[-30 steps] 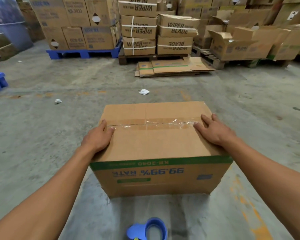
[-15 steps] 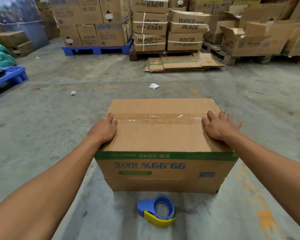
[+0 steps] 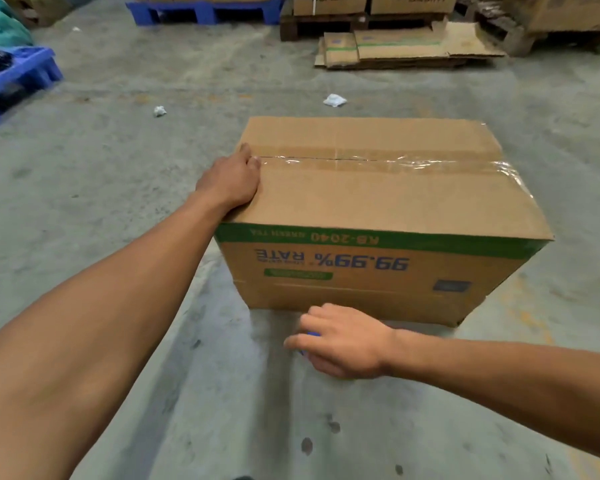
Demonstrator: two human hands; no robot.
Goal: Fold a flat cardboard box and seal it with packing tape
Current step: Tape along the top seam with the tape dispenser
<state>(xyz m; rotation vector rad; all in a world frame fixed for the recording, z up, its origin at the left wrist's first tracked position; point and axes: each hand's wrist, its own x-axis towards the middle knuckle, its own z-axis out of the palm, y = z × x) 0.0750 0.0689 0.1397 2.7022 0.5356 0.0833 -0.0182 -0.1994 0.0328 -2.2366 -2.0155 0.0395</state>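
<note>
While box sits on floor: cardboard box (image 3: 378,202) upright, flaps down, one strip of packing tape (image 3: 388,163) along centre seam and over right edge.
Left hand (image 3: 231,181): fingers curled over left top edge at seam end, steadying box.
Right hand (image 3: 340,341): low on floor just in front of box, fingers curled over blue tape dispenser (image 3: 311,336), mostly hidden; grip closed or not, cannot tell.
Step, judged: pick up dispenser for another strip.
Method: get full grip on handle before lifting; keep left hand pressing flap down; start tape on side wall, pull taut across seam.
Risk: wrinkled tape near right edge may lift; press flat.
</note>
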